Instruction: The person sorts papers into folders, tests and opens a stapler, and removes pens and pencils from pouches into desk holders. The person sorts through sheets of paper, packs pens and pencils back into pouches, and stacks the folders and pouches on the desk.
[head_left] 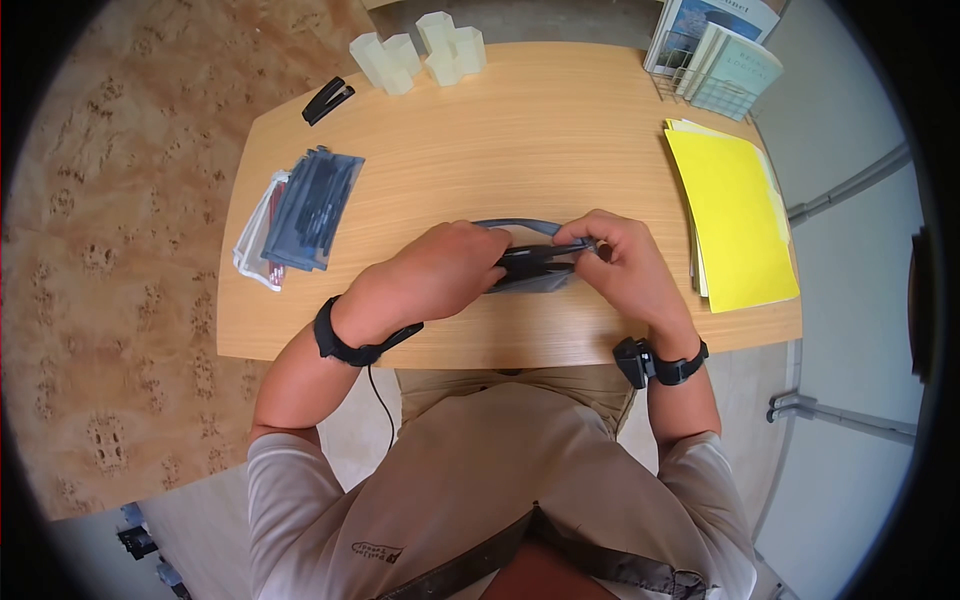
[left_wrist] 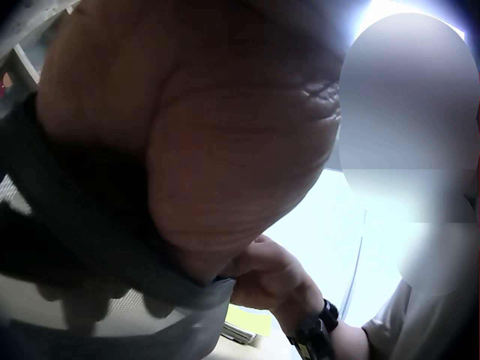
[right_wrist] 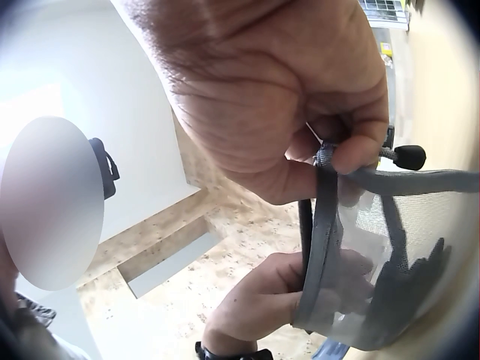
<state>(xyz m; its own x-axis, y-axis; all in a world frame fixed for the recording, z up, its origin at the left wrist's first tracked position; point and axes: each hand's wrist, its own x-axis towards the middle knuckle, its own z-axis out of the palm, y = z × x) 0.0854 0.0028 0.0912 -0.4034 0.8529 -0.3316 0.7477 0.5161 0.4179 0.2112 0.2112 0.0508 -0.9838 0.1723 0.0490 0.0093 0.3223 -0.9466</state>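
A grey-edged mesh zipper pouch (head_left: 532, 284) is held between both hands near the table's front edge, its upper band standing apart from the lower side. My left hand (head_left: 440, 268) grips its left end; in the right wrist view, that hand's fingers show through the clear mesh. At the other end my right hand (head_left: 628, 262) pinches the corner of the grey zipper edge (right_wrist: 327, 225) between thumb and fingers. A black-tipped zipper pull (right_wrist: 410, 157) sticks out beside those fingers. Dark shapes show in the pouch, their kind unclear.
To the left lie a filled grey pouch (head_left: 318, 215) and a white-edged pouch (head_left: 250, 245). A black stapler (head_left: 327, 101) and pale hexagonal holders (head_left: 385, 65) stand at the back. Yellow folders (head_left: 735, 215) lie right, below a wire rack of books (head_left: 735, 75).
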